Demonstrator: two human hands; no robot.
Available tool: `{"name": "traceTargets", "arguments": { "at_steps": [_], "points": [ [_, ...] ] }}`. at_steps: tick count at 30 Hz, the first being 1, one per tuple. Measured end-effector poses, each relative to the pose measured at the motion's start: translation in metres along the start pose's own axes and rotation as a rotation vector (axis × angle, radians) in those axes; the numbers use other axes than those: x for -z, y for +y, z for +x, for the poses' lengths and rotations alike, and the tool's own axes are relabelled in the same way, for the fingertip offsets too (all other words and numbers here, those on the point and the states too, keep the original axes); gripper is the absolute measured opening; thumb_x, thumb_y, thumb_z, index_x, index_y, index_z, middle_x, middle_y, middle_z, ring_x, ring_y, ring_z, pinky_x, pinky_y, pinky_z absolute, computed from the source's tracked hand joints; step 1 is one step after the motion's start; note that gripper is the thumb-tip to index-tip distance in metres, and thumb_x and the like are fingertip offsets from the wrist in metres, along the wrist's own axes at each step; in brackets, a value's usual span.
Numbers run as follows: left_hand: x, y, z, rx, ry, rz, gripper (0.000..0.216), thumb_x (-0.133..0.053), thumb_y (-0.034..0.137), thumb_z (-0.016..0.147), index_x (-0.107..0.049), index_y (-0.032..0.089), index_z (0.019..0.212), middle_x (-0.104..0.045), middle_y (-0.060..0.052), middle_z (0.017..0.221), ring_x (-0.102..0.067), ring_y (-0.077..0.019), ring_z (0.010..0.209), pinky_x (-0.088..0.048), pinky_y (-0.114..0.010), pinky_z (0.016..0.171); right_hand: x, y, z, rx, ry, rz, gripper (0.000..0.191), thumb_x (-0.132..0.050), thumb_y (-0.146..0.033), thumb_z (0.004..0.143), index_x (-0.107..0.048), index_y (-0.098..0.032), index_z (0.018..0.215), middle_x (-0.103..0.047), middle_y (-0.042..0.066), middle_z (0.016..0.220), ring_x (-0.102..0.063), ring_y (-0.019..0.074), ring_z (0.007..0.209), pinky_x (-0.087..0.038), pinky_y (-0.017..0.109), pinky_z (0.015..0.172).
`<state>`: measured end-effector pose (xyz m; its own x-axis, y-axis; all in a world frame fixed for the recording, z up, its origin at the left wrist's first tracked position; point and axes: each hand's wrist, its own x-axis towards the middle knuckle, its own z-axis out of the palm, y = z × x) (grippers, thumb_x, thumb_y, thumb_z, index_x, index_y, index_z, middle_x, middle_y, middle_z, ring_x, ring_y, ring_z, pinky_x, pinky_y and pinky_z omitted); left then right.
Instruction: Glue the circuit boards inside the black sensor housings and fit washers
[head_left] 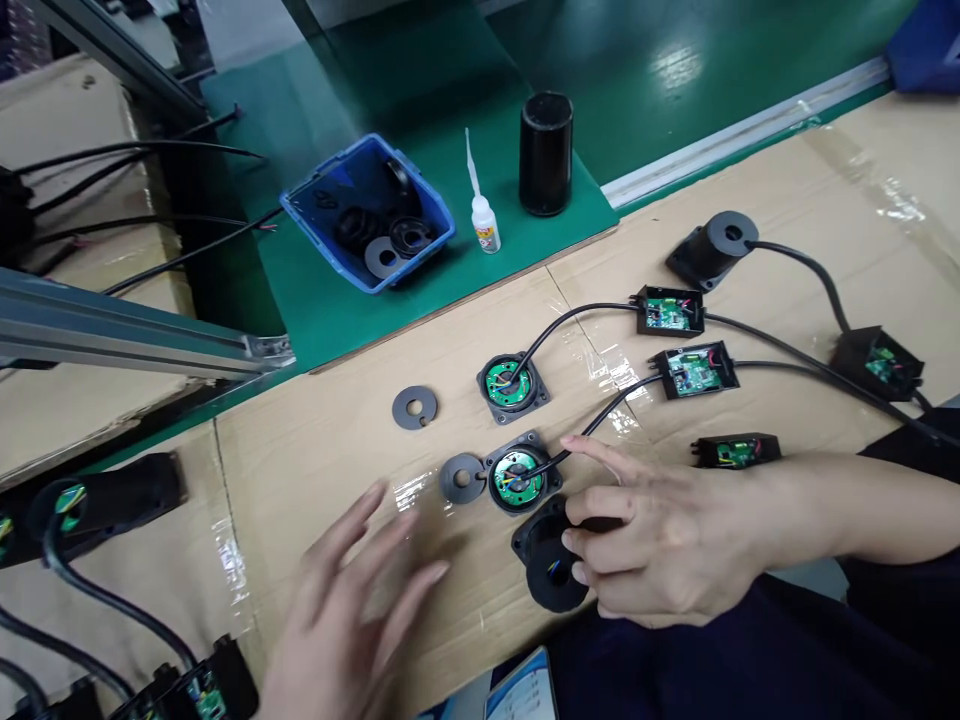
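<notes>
While the right hand grips the black round housing close to the body, the left hand hovers open and empty just left of it, the grey washer lying just beyond, nearer the left hand.

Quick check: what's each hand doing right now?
Left hand: open, fingers spread, holding nothing.
Right hand: gripping the black round housing.

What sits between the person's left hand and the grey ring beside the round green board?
Nothing visible: only bare taped cardboard separates the left hand from the grey ring. The right hand holds a black housing off to the side.
</notes>
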<state>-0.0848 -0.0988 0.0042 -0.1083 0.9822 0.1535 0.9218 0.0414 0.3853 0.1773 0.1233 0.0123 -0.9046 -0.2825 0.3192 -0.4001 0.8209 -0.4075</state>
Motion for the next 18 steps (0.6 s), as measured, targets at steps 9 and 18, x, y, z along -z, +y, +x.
{"name": "traceTargets", "arguments": {
  "at_steps": [9,18],
  "points": [
    [-0.024,-0.013,0.061,-0.217,-0.126,0.080,0.040,-0.052,0.038,0.103,-0.058,0.017,0.136,-0.071,-0.009,0.124,-0.071,-0.0210,0.106,-0.059,-0.035,0.093,-0.002,0.001,-0.001,0.015,0.042,-0.020,0.020,-0.056,-0.023,0.096,-0.073,-0.020,0.084,-0.068,0.002,0.093,-0.060,0.0229,0.096,-0.013,0.075,0.123],
    [0.002,0.040,0.071,-0.096,-0.054,-0.156,0.047,-0.067,0.039,0.096,-0.059,0.025,0.140,-0.069,0.000,0.120,-0.069,-0.0107,0.104,-0.052,-0.018,0.097,-0.003,0.002,-0.002,0.016,0.030,0.025,0.021,-0.054,-0.019,0.093,-0.072,-0.021,0.084,-0.065,0.002,0.094,-0.061,0.0227,0.094,-0.018,0.080,0.119]
  ]
}}
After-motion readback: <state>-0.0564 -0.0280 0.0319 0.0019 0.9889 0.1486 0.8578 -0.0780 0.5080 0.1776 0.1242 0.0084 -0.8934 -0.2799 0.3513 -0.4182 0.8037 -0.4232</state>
